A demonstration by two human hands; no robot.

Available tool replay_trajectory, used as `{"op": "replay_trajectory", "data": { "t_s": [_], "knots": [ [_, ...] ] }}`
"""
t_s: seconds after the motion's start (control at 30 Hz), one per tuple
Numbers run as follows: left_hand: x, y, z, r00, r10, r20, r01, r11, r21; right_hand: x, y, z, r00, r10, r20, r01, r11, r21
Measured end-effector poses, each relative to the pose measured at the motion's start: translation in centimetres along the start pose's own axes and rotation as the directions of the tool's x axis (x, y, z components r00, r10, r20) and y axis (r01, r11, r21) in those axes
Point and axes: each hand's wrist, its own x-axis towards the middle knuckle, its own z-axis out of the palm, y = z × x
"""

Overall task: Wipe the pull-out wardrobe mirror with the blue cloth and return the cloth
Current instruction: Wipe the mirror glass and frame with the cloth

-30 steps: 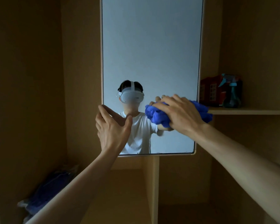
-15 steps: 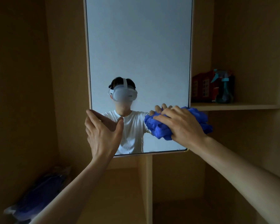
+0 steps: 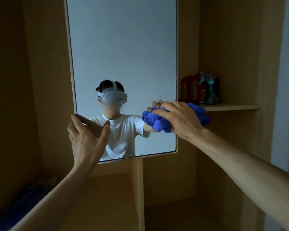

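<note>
The tall pull-out mirror point(image 3: 123, 47) hangs in front of me inside a wooden wardrobe. It reflects a person in a white shirt and a headset. My right hand point(image 3: 178, 119) grips the bunched blue cloth point(image 3: 198, 112) and presses it against the mirror's lower right part, close to the right frame edge. My left hand point(image 3: 87, 137) sits at the mirror's lower left edge with fingers spread, fingertips on the frame and thumb out over the glass.
A wooden shelf point(image 3: 230, 107) to the right of the mirror carries a teal spray bottle point(image 3: 209, 90) and a red box point(image 3: 190, 89). A vertical wooden divider point(image 3: 140, 189) runs down below the mirror. A dark blue bag point(image 3: 23, 202) lies at the lower left.
The cloth and my right hand shifted slightly along the mirror's lower right area. My left hand stays at the left edge. The camera view has tilted a little.
</note>
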Motion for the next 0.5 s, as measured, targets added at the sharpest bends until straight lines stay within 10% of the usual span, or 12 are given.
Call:
{"op": "replay_trajectory", "data": {
  "t_s": [0.5],
  "knots": [
    [-0.2, 0.0, 0.3, 0.999, 0.019, -0.037, -0.020, 1.000, -0.016, -5.5, -0.7, 4.3, 0.990, 0.126, -0.063, -0.120, 0.989, 0.084]
  ]
}}
